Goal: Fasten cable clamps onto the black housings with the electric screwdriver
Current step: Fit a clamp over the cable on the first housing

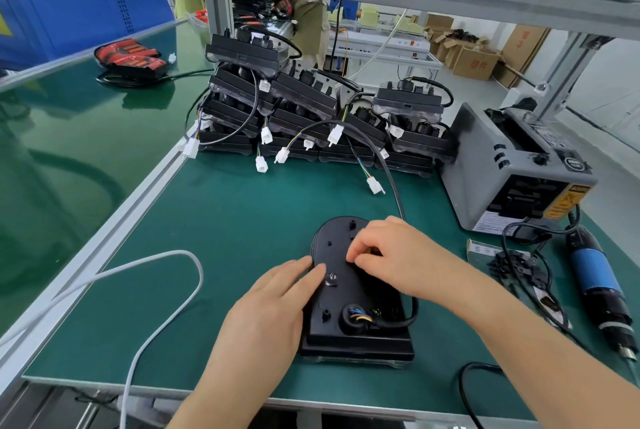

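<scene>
Black housing (pixel 349 293) lying on green mat (pixel 225 220), left hand (pixel 273 304) resting flat-fingered on its left edge; right hand (pixel 391 255) curling over it, fingertips (pixel 351 256) pinching, what unclear; electric screwdriver (pixel 599 286) lying apart at right

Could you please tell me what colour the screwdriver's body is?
The screwdriver has a blue body with black ends, seen in the head view.

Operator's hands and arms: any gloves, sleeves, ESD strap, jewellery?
None visible. Left hand and right hand are bare: no gloves, finger cots or rings. Left forearm and right forearm are bare right to the frame edge, with no sleeve, cuff, watch or wrist strap in view. No cable is attached to either arm.
</scene>
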